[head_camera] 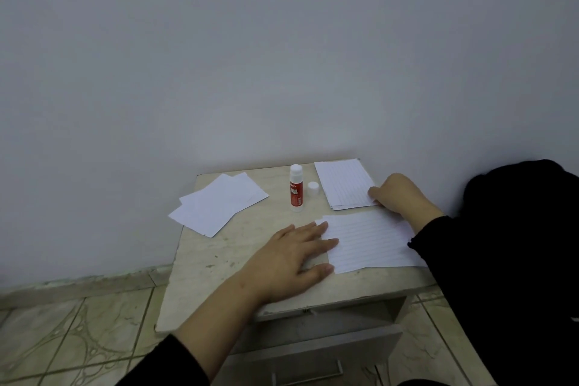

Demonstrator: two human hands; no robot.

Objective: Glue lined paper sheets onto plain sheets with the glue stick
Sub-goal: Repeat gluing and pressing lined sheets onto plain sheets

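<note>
A lined sheet (372, 241) lies flat near the front right of the small table (219, 263). My left hand (291, 260) rests flat on its left edge, fingers spread. My right hand (394, 194) touches the near corner of a stack of lined sheets (343, 183) at the back right; whether it grips a sheet is unclear. The red and white glue stick (296, 188) stands upright and uncapped between the stacks, and its white cap (313, 189) sits just to its right. Plain white sheets (217, 204) lie overlapped at the back left.
The table stands against a pale wall (282, 56), with a partly open drawer (313, 351) below its front edge. Tiled floor (72, 332) lies to the left. My dark sleeve (501, 260) covers the table's right side.
</note>
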